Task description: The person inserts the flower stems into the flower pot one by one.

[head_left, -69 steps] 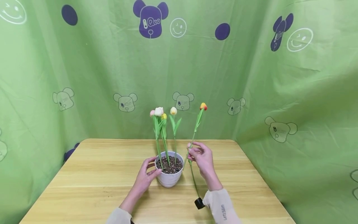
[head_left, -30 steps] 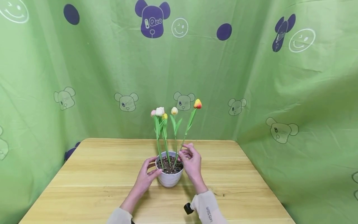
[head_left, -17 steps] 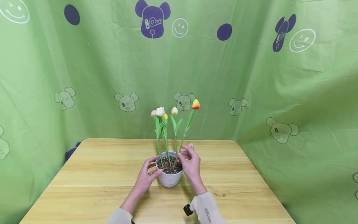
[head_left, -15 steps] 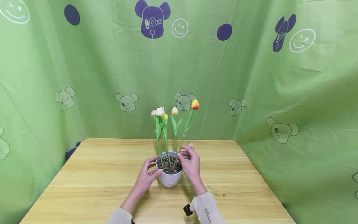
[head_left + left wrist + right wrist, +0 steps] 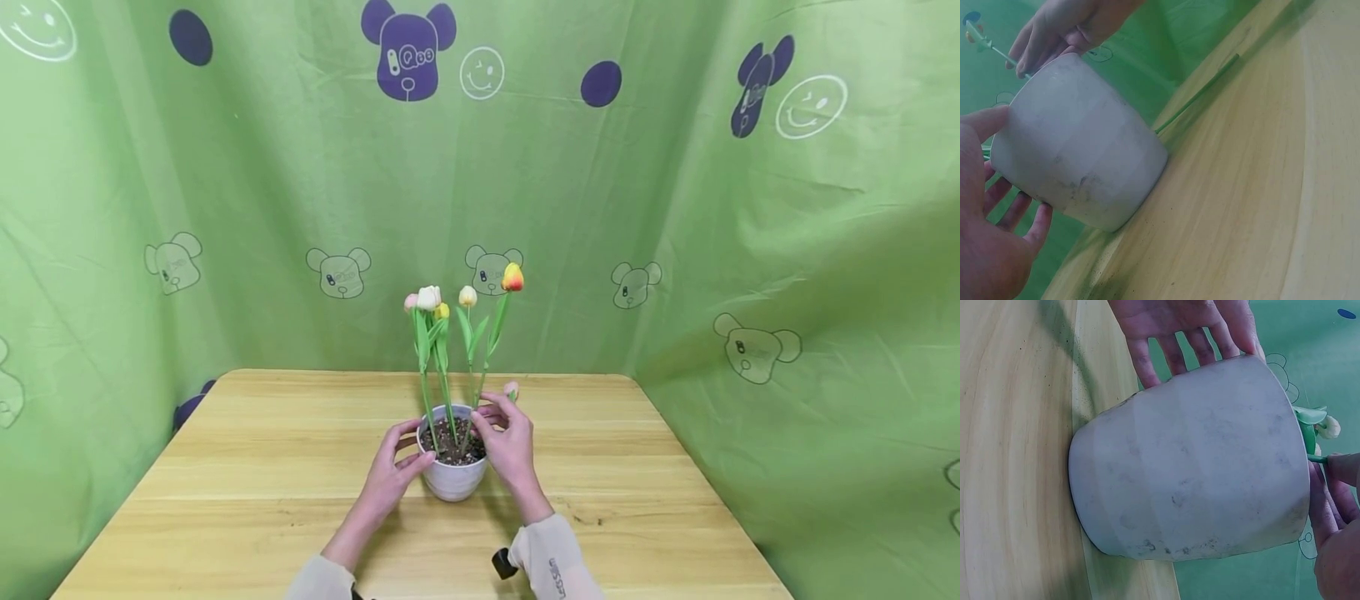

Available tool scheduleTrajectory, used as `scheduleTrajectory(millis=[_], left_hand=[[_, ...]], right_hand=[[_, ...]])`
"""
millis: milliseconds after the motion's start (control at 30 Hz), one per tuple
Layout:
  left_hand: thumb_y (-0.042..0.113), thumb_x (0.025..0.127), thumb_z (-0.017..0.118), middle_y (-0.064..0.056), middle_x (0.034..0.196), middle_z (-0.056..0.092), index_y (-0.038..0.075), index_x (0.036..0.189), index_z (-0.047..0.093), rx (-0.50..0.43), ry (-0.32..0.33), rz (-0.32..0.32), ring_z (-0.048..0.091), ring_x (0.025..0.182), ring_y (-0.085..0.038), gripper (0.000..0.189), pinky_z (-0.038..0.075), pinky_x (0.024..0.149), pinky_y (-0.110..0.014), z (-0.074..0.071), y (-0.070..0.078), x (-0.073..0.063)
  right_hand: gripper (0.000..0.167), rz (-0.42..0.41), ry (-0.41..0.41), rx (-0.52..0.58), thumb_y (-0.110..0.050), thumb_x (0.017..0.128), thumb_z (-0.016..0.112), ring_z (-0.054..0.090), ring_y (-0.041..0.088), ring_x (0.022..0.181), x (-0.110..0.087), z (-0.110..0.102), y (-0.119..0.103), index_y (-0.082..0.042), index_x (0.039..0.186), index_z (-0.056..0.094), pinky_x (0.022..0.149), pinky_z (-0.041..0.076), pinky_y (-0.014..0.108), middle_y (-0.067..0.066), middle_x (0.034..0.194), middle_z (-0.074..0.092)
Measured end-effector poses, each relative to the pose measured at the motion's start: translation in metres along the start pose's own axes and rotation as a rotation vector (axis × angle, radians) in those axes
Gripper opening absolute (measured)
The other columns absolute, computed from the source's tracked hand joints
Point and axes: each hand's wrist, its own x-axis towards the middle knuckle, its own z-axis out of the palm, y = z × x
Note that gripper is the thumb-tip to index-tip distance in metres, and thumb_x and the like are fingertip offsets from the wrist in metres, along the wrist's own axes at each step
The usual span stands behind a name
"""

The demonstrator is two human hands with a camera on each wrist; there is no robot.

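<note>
A whitish flower pot (image 5: 453, 482) filled with dark soil (image 5: 448, 450) stands upright on the table. My left hand (image 5: 390, 467) holds its left side, thumb at the rim and fingers spread along the wall in the left wrist view. Between thumb and fingers, my right hand (image 5: 512, 442) pinches the stem of a red-and-yellow tulip (image 5: 513, 277) over the pot's right side. That tulip leans slightly right, its stem end down in the soil. Also standing in the pot are a pink tulip (image 5: 410, 302), white tulip (image 5: 429, 297), yellow tulip (image 5: 442, 311) and cream tulip (image 5: 468, 296).
Behind my right hand shows a pale pink tulip head (image 5: 512, 389). A green stem (image 5: 1197, 94) lies on the table beyond the pot in the left wrist view. The wooden table (image 5: 300, 467) is bordered by a green printed curtain (image 5: 525, 183).
My right hand has brought the red-and-yellow tulip left from beside the pot into the soil, and the flower has tilted more upright. My left hand has stayed on the pot.
</note>
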Motion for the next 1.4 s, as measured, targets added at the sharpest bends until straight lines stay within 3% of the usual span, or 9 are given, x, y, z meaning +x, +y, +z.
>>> scheduleTrajectory(millis=[333,633,1033,1400], left_hand=[[0.015,0.092,0.077,-0.019,0.151,0.049,0.009,0.148,0.049,-0.001,0.002,0.013,0.051,0.135,-0.041,0.062,0.048,0.114,-0.051,0.0,-0.002,0.001],[0.016,0.092,0.077,-0.019,0.151,0.048,0.009,0.148,0.049,-0.004,-0.001,0.007,0.051,0.135,-0.041,0.063,0.049,0.114,-0.052,0.001,-0.001,0.001],[0.015,0.092,0.078,-0.019,0.15,0.049,0.009,0.148,0.049,-0.007,0.004,0.007,0.052,0.134,-0.041,0.063,0.049,0.114,-0.05,0.002,0.0,0.0],[0.015,0.092,0.078,-0.02,0.15,0.049,0.009,0.148,0.049,-0.003,0.007,0.019,0.051,0.134,-0.042,0.063,0.05,0.114,-0.05,0.001,0.0,0.0]], right_hand=[[0.038,0.013,-0.066,0.0,0.01,0.087,0.075,0.068,0.018,0.079,-0.004,0.0,-0.002,0.01,0.124,0.065,0.073,0.067,0.039,0.029,0.102,0.071],[0.032,-0.044,-0.125,-0.126,-0.001,0.089,0.078,0.069,0.014,0.081,-0.007,-0.001,0.002,-0.002,0.12,0.072,0.071,0.064,0.022,0.018,0.097,0.074],[0.03,-0.107,-0.21,-0.161,0.001,0.089,0.076,0.071,0.025,0.079,-0.01,-0.001,0.011,-0.003,0.119,0.072,0.069,0.066,0.03,0.014,0.094,0.074],[0.026,-0.174,-0.313,-0.376,-0.002,0.09,0.076,0.071,0.016,0.083,-0.008,-0.001,0.009,-0.004,0.116,0.073,0.074,0.063,0.022,0.007,0.094,0.075]])
